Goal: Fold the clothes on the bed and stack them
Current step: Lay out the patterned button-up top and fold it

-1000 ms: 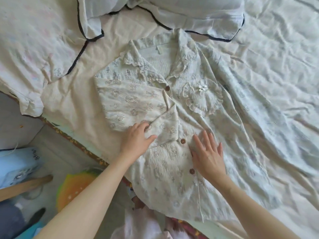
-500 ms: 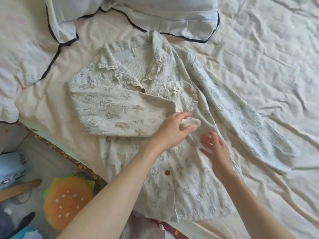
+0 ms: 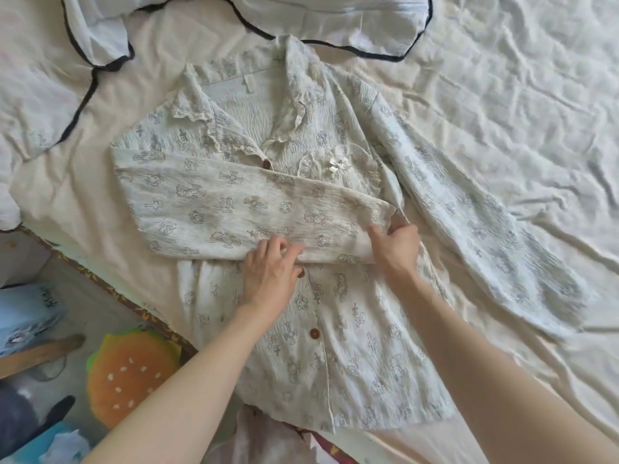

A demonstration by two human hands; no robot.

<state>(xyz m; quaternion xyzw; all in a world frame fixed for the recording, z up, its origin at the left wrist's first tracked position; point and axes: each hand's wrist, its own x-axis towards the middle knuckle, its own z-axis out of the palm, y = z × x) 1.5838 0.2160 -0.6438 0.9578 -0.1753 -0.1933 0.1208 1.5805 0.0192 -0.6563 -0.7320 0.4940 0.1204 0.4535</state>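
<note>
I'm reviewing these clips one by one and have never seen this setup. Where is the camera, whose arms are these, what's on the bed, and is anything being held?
There is no machine here: a person wears one wide-angle camera on the head, looking forward and down, so the two bare arms coming in from the bottom edge are their own. A cream printed pyjama shirt lies face up on the bed sheet. One sleeve is folded across the chest. The right hand pinches that sleeve's cuff end, and the left hand grips its lower edge. The other sleeve lies spread out to the right, unfolded. Pillows with dark piping sit at the top, and a burger-shaped cushion lies on the floor.
</note>
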